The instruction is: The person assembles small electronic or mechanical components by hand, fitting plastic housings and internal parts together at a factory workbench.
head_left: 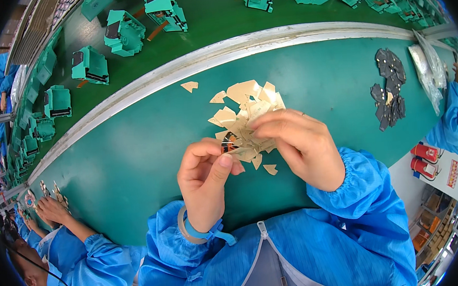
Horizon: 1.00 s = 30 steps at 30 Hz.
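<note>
A loose pile of cream-coloured flat cut pieces (244, 92) lies on the green work surface in front of me. My left hand (203, 169) is closed at the pile's near left edge, pinching a small black part with orange bits (229, 141) between thumb and fingers. Over the pile's right side, my right hand (303, 141) has its fingers bent down onto the cream pieces; what its fingertips grip is hidden. Single cream pieces lie apart from the pile, one (190, 86) at the far left and another (270, 169) nearer me.
Behind a pale metal rail (231, 39), several teal housings (124, 33) stand on a darker green belt. Black flat parts (391, 84) lie at the right beside a clear plastic bag (429, 71). At the left, a co-worker's hand (52, 209) handles small parts. Another blue sleeve (453, 120) shows far right.
</note>
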Available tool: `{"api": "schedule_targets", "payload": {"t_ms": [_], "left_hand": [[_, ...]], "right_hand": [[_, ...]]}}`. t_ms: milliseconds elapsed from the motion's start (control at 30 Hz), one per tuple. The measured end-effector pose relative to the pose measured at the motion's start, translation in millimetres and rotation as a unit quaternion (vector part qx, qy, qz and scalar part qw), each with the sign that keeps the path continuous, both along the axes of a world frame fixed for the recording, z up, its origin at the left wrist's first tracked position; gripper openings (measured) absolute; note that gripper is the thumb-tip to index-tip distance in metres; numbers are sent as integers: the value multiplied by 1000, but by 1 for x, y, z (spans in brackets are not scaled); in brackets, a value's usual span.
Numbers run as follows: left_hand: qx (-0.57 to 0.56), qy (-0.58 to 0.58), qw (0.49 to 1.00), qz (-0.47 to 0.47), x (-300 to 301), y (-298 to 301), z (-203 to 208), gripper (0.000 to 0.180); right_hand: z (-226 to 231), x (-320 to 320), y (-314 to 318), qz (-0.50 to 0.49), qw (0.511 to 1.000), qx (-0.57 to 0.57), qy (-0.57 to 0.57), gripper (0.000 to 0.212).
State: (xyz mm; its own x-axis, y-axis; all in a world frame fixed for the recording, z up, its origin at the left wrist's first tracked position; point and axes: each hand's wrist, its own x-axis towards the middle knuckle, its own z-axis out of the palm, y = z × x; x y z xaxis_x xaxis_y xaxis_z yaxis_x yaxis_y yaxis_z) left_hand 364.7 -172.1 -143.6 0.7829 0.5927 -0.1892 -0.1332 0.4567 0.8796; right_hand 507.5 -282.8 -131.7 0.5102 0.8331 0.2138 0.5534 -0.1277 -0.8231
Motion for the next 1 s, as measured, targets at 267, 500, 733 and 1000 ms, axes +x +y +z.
{"api": "schedule_targets", "payload": {"t_ms": [267,500,733,1000], "left_hand": [[-42,-6,994,-97,2,-6,-1,16],[-50,0,992,-117,2,5,-2,22],[77,35,993,-85,0,5,0,14],[277,57,958,-55,3,3,2,16]], "right_hand": [[8,-8,-5,52,933,27,355,13],[6,-3,-2,25,986,22,164,13],[10,-9,2,-40,999,10,25,19],[8,-11,-2,34,996,8,77,21]]}}
